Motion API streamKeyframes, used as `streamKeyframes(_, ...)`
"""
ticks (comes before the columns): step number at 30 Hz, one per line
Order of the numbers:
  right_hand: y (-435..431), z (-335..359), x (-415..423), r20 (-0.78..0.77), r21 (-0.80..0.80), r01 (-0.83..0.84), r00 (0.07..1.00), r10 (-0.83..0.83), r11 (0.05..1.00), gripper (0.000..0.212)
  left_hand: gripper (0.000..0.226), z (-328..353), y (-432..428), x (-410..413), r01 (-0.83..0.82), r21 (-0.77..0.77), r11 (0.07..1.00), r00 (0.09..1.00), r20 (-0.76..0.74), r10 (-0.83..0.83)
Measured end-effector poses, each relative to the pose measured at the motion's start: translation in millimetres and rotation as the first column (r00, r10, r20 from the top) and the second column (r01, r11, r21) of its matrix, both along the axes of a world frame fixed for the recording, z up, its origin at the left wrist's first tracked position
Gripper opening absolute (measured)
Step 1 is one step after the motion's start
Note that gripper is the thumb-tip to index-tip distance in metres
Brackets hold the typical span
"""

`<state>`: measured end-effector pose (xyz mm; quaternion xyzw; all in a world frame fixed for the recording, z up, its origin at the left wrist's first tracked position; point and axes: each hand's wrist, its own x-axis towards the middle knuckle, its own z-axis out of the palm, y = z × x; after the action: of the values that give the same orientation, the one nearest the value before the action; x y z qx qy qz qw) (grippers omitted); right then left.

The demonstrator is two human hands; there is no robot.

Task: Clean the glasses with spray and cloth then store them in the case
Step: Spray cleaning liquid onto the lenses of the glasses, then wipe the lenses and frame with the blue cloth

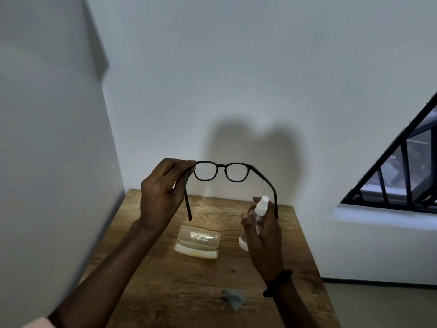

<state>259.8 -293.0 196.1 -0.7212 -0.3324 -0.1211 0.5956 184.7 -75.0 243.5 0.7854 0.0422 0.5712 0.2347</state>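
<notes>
You are at the spray step, I judge: glasses raised, bottle in hand, cloth not yet picked up.

Your left hand (163, 192) has its grip closed on the glasses (222, 171). Thumb and fingers pinch the hinge corner at the frame's 9 o'clock end, and that temple arm hangs down past your palm. The glasses are in the air, well clear of the worktop (151, 287), at 12 o'clock from the open glasses case (197, 242). The frame is dark and matte with rounded-square lenses, and both temple arms are unfolded and point back toward you. The lens nearer your left hand shows faint specks; droplets or dust, I cannot tell.

The case stands mid-worktop, pale cream, with its lid up and print inside. At 5 o'clock from it, near your edge, lies the small grey-green cleaning cloth (233, 298), crumpled.

At 3 o'clock from the case, your right hand (264, 242) has its grip wrapped round the clear spray bottle (260, 214). Its white pump head is up, just beside the free temple arm, and one finger reaches up by it.

Next, I think, you need to turn the nozzle onto a lens and press. Keep the left pinch on the frame rather than the glass. Then put the bottle down so that hand is free for the cloth.
</notes>
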Motion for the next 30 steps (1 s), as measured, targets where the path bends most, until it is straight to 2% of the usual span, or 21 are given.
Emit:
streamKeyframes(3,-0.5,-17.3,10.9,-0.11,-0.014,-0.015,0.994,0.013,1.0,0.026,0.014,-9.7,0.0,2.5,0.006,0.009,1.0,0.999,-0.032,-0.006)
streamKeyframes(9,-1.5,-63.2,25.7,-0.188,-0.068,-0.007,0.982,-0.006,0.998,0.025,0.015,-33.4,2.0,5.9,0.037,-0.004,0.999,0.994,-0.098,-0.038)
streamKeyframes(18,0.3,-145.4,53.2,-0.387,-0.272,0.086,0.902,-0.19,0.959,0.031,0.015,-59.8,-0.9,8.3,0.046,-0.03,0.998,0.981,-0.189,-0.051)
streamKeyframes(24,6.6,-169.5,56.1,-0.421,-0.334,0.091,0.876,-0.235,0.938,0.027,0.015,-75.8,0.4,6.7,0.038,-0.043,0.998,0.97,-0.24,-0.047)
streamKeyframes(26,7.5,-176.0,55.6,-0.401,-0.333,0.093,0.886,-0.23,0.938,0.031,0.015,-79.2,0.2,5.1,0.039,-0.042,0.998,0.967,-0.249,-0.048)
streamKeyframes(29,9.0,-183.2,54.9,-0.392,-0.338,0.086,0.893,-0.223,0.937,0.017,0.015,-82.8,0.1,3.7,0.055,-0.066,0.996,0.964,-0.256,-0.07)
streamKeyframes(30,9.5,-184.8,55.7,-0.404,-0.341,0.087,0.885,-0.23,0.936,0.02,0.015,-83.7,0.2,4.0,0.058,-0.072,0.996,0.963,-0.258,-0.074)
